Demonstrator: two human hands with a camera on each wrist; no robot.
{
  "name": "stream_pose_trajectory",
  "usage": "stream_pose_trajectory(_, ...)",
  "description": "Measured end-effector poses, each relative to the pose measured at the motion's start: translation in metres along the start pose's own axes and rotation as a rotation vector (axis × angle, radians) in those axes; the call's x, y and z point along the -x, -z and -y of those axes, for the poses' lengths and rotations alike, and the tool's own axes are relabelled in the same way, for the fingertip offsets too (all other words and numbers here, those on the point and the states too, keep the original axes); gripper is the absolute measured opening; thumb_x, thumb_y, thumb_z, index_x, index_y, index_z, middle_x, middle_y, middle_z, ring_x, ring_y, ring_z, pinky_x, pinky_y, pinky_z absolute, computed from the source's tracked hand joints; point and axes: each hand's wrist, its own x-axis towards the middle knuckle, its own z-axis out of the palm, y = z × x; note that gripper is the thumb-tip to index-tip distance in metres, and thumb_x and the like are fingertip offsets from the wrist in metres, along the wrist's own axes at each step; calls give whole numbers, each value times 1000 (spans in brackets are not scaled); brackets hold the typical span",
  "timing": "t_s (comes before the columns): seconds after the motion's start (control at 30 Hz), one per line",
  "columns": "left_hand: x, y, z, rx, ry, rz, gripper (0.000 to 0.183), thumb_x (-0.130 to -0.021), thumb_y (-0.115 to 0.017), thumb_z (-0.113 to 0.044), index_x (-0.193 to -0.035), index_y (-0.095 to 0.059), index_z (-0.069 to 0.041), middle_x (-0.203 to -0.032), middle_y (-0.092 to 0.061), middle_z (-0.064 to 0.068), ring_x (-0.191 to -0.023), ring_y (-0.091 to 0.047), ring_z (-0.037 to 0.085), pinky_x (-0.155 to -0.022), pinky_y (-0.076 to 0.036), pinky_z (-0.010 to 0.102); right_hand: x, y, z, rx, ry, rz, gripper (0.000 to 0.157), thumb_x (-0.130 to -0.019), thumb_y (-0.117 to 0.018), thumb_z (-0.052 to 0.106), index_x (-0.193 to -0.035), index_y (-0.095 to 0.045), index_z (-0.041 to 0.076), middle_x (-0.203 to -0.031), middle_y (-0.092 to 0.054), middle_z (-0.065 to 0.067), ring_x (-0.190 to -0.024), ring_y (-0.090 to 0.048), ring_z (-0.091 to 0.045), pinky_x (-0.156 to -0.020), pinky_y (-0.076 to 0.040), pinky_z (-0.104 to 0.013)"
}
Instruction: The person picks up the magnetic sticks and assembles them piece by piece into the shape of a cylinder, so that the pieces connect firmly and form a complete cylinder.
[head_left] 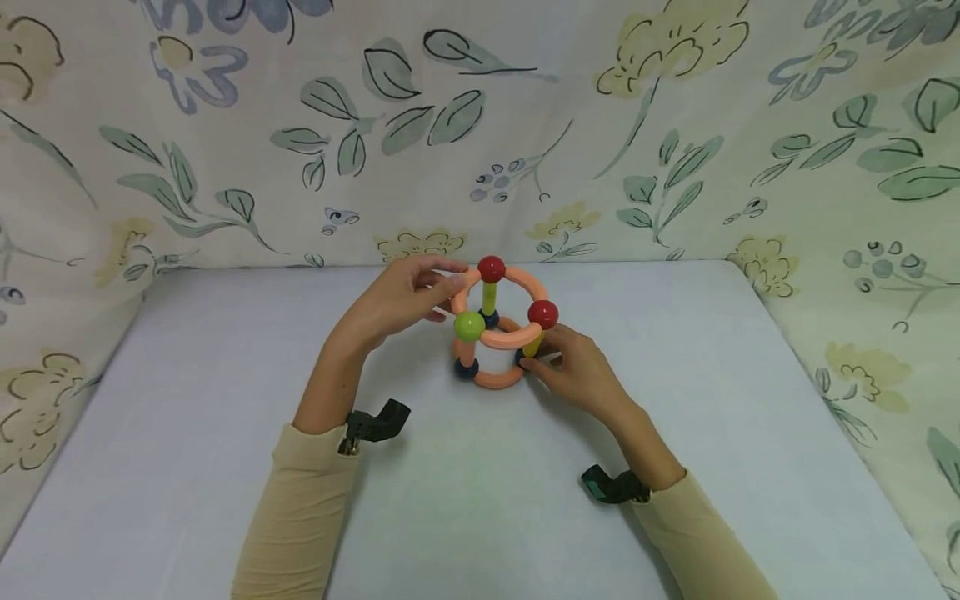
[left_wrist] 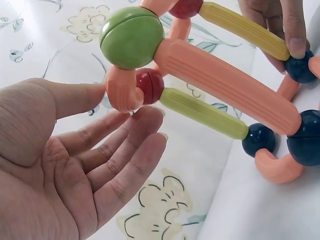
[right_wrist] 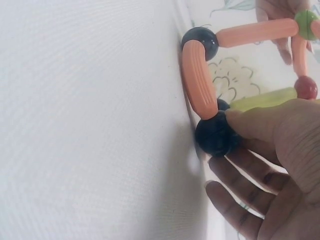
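Observation:
A toy frame of balls and rods stands on the white table. Its upper ring joins two red balls [head_left: 543,314] and a green ball [head_left: 469,326] with curved orange rods [head_left: 512,339]. Below, dark blue balls [head_left: 467,367] link more curved rods. Straight uprights run between the rings: an orange rod [left_wrist: 227,85], a yellow-green rod [left_wrist: 205,113] and a yellow rod [left_wrist: 245,30]. My left hand [head_left: 401,300] pinches an upper curved rod between thumb and forefinger, other fingers loosely spread. At the lower right, my right hand [head_left: 577,367] pinches a dark blue ball [right_wrist: 215,134].
The white tabletop [head_left: 450,500] extends around the toy. Behind it hangs a floral cloth [head_left: 525,125], which also shows at both sides. Dark wrist cameras [head_left: 378,421] stick out from both wrists above the table.

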Motion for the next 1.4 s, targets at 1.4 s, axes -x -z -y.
stream_pose_trajectory(1.4, 17, -53, 63, -477, -203, 4, 7, -101, -74, -19, -100, -72, -12, -108, -81, 2, -108, -78, 21, -95, -62, 41, 0, 3, 3, -11, 25, -51, 29, -93, -83, 16, -119, -74, 8, -110, -81, -10, -104, -77, -26, -89, -65, -45)
